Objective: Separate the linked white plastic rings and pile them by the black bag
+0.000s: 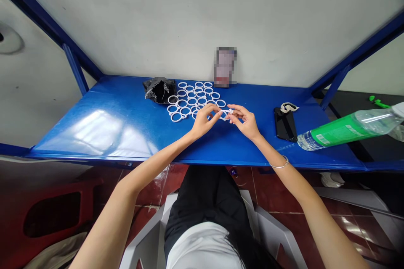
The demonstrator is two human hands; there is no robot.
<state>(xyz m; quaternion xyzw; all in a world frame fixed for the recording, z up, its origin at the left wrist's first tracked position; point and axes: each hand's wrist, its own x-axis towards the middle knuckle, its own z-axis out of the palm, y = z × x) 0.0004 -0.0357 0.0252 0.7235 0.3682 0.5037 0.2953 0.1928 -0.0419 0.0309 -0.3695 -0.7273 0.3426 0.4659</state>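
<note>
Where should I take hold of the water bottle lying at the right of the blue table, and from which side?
Grip the water bottle around its green-labelled middle, coming from above. It lies on its side across the blue table edge, base towards the black phone, so its round flank faces up. Both hands are probably busy with a white ring.

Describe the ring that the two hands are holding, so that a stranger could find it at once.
On the blue table, white plastic rings lie flat in a cluster beside a black bag. Just in front of them, the left hand and right hand pinch one white ring. It alone is lifted off the table.
</note>
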